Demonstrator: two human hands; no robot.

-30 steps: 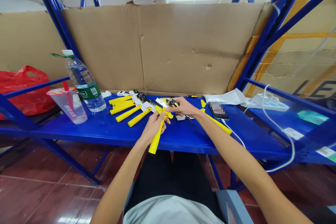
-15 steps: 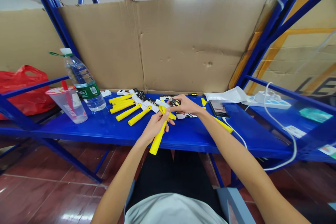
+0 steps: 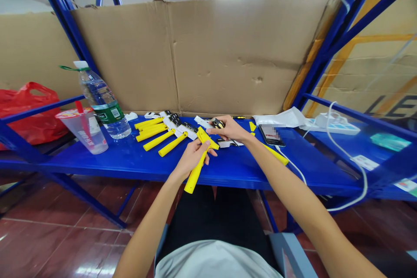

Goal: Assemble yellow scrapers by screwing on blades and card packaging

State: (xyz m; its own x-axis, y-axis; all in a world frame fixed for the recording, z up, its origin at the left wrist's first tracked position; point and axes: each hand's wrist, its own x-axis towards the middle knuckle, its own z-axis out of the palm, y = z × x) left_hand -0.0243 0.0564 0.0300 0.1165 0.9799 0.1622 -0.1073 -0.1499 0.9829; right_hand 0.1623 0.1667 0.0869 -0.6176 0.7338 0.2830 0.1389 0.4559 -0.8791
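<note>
My left hand [image 3: 193,156] is closed around a yellow plastic scraper [image 3: 195,171], its handle slanting down past the shelf's front edge. The scraper's wide yellow head points up and away from me. Just above that head, my right hand [image 3: 230,128] is closed on a small black-and-yellow handled tool [image 3: 217,124]; its exact kind is unclear. A white flat piece [image 3: 202,121] shows beside the right fingers; I cannot tell whether they hold it. Several similar yellow scrapers [image 3: 172,144] with black-and-white cards at their heads lie fanned out to the left.
A blue metal shelf [image 3: 137,169] serves as the work surface, backed by cardboard [image 3: 228,52]. To the left stand a water bottle [image 3: 104,100] and a plastic cup [image 3: 84,130]. On the right lie a phone [image 3: 272,134], its white cable, and another yellow handle [image 3: 275,154].
My right hand has lifted slightly away from the scraper's head, and the white piece no longer covers that head. My left hand keeps its hold with almost no movement.
</note>
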